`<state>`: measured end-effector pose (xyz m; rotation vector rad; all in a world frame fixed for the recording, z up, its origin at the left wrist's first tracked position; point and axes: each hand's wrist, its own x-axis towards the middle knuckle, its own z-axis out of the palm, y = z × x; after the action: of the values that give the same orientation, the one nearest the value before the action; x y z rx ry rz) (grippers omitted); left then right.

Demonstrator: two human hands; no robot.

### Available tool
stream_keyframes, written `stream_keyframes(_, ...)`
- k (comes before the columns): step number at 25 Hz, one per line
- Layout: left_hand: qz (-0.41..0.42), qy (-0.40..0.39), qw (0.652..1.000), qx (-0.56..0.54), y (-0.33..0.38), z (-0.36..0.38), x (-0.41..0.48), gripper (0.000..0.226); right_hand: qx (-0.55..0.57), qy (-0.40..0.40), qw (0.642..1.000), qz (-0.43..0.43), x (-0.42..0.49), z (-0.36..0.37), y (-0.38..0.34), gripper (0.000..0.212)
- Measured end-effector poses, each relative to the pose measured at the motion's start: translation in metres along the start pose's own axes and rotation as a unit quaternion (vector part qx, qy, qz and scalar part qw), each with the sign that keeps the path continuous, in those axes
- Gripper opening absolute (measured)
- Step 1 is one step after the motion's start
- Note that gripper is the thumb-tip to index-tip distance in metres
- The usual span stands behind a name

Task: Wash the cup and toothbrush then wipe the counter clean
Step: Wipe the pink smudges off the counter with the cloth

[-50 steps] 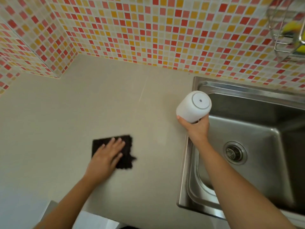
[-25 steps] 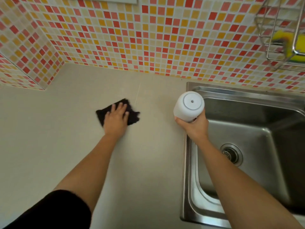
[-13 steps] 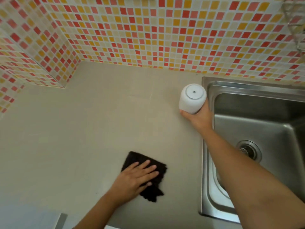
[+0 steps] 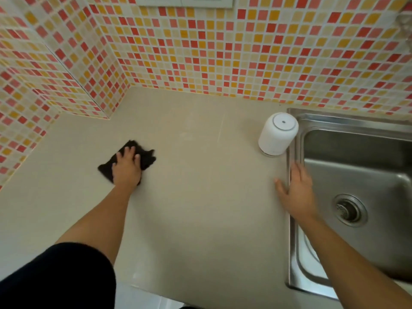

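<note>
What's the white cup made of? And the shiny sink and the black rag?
White cup: probably plastic, possibly glazed ceramic. It is smooth, matte white, with a moulded ring and dot on its upturned base.
Sink: metal, likely stainless steel. It is grey and brushed, with bright reflections along the rim.
Black rag: soft fabric, maybe microfibre. It crumples and has ragged, fuzzy edges.

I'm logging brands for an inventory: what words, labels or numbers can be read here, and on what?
None can be read. The upturned white cup on the counter shows only a ring and a dot on its base; the wall plate at the top edge looks blank.
</note>
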<state>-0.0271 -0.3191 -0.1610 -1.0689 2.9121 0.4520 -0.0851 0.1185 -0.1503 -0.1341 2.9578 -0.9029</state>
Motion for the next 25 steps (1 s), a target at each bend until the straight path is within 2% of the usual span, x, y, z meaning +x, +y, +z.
stream_keyframes(4, 0.185, -0.051, 0.981, -0.029, 0.093, 0.033, -0.062, 0.048, 0.012, -0.062, 0.998, 0.028, -0.048, -0.002, 0.018, 0.054)
stream_keyframes(8, 0.329, -0.086, 0.94, -0.013, 0.133, 0.057, -0.153, 0.053, 0.017, -0.09, 0.996, -0.006, -0.079, -0.001, 0.031, 0.052)
stream_keyframes(10, 0.379, -0.095, 0.92, -0.027, 0.136, 0.066, -0.179, 0.052, 0.016, -0.095, 0.995, -0.007, -0.089, -0.001, 0.034, 0.051)
stream_keyframes(13, 0.416, -0.076, 0.9, -0.107, 0.139, 0.071, -0.212, 0.044, 0.028, -0.09, 0.996, -0.003, -0.11, -0.004, 0.039, 0.049)
stream_keyframes(14, 0.41, -0.059, 0.899, -0.144, 0.141, 0.071, -0.221, 0.04, 0.033, -0.086, 0.996, -0.006, -0.115, -0.007, 0.042, 0.048)
stream_keyframes(15, 0.385, -0.081, 0.897, -0.201, 0.145, 0.068, -0.23, 0.035, 0.038, -0.08, 0.996, -0.01, -0.121, -0.011, 0.046, 0.046)
stream_keyframes(17, 0.291, -0.149, 0.885, -0.332, 0.162, 0.056, -0.246, 0.031, 0.051, -0.077, 0.996, -0.002, -0.128, -0.022, 0.059, 0.04)
stream_keyframes(18, 0.223, -0.2, 0.866, -0.401, 0.174, 0.049, -0.252, 0.03, 0.063, -0.078, 0.995, 0.012, -0.13, -0.028, 0.066, 0.037)
stream_keyframes(20, 0.066, -0.279, 0.804, -0.521, 0.209, 0.037, -0.262, 0.026, 0.112, -0.065, 0.99, 0.056, -0.132, -0.047, 0.079, 0.028)
stream_keyframes(22, -0.052, -0.328, 0.721, -0.607, 0.25, 0.031, -0.266, 0.028, 0.205, -0.031, 0.974, 0.094, -0.123, -0.072, 0.088, 0.02)
stream_keyframes(23, -0.078, -0.365, 0.672, -0.64, 0.27, 0.028, -0.266, 0.035, 0.243, -0.016, 0.964, 0.103, -0.116, -0.087, 0.092, 0.018)
stream_keyframes(25, -0.059, -0.448, 0.589, -0.67, 0.312, 0.017, -0.271, 0.054, 0.286, -0.009, 0.953, 0.099, -0.099, -0.121, 0.094, 0.024)
